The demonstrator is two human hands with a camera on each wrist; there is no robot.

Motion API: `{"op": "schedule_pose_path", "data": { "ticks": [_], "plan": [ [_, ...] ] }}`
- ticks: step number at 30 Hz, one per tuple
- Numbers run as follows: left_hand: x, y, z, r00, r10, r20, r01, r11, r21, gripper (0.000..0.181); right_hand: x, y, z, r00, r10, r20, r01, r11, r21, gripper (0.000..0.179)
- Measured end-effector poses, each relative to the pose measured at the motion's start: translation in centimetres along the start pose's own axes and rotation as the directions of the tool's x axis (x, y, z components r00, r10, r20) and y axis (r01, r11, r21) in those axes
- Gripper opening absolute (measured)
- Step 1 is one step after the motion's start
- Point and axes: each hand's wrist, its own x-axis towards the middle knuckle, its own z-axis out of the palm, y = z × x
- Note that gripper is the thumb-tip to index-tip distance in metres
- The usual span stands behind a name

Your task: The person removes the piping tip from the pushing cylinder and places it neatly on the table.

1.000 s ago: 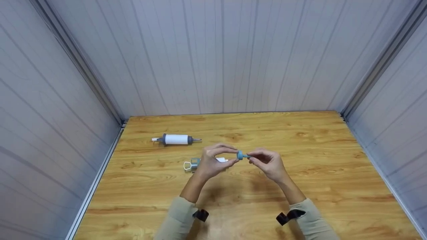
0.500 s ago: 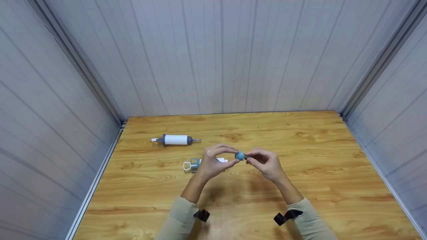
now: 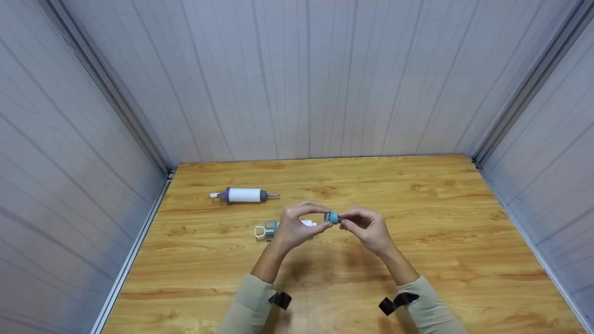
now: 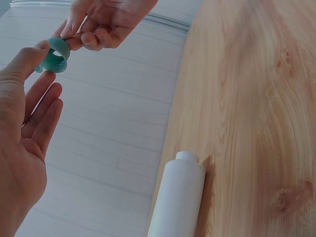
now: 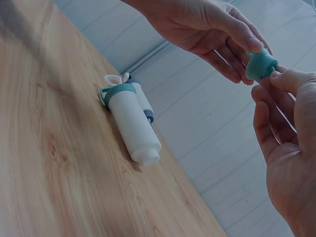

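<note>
A small teal cap with a narrow stem (image 3: 332, 217) is held above the table between both hands. My left hand (image 3: 295, 226) pinches its wide end between thumb and fingertips. At the stem, my right hand (image 3: 370, 230) pinches with thumb and index finger. The left wrist view looks into the hollow wide end of the teal cap (image 4: 56, 56). Below and behind my left hand lies a white syringe-like cylinder (image 5: 131, 123) with a teal collar, a white ring handle and a short white tip. My left hand hides its middle in the head view.
Farther back on the left lies a second syringe-like cylinder (image 3: 245, 195), white with dark grey ends and a thin tip. The wooden table (image 3: 417, 199) is bounded by pale panel walls (image 3: 325, 83) at the back and both sides.
The teal cap has turned and shifted slightly left, showing more of its open end and less of its stem. My right hand has come a little left; my left hand stays nearly still.
</note>
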Motion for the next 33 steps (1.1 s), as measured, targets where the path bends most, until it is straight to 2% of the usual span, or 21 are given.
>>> {"op": "schedule_pose_path", "data": {
  "ticks": [8,16,29,33],
  "plan": [
    [-0.11,0.21,-0.07,0.999,-0.033,0.016,0.033,0.999,-0.005,0.022,-0.07,0.11,-0.06,1.0,-0.007,0.004,0.007,1.0,-0.001,0.017],
    [0.01,0.11,-0.14,0.999,-0.03,-0.027,0.029,1.0,-0.011,0.022,-0.15,0.32,-0.28,1.0,-0.026,0.013,0.026,0.999,0.028,0.031],
    [0.31,0.51,0.19,0.998,-0.055,-0.008,0.054,0.997,-0.049,0.022,-0.23,0.15,0.09,1.0,-0.003,0.022,0.002,0.999,0.038,0.042],
    [0.3,0.44,0.4,0.999,-0.051,-0.001,0.051,0.997,-0.053,0.022,-0.28,0.11,0.24,1.0,0.0,0.029,-0.001,0.999,0.034,0.039]
  ]
}}
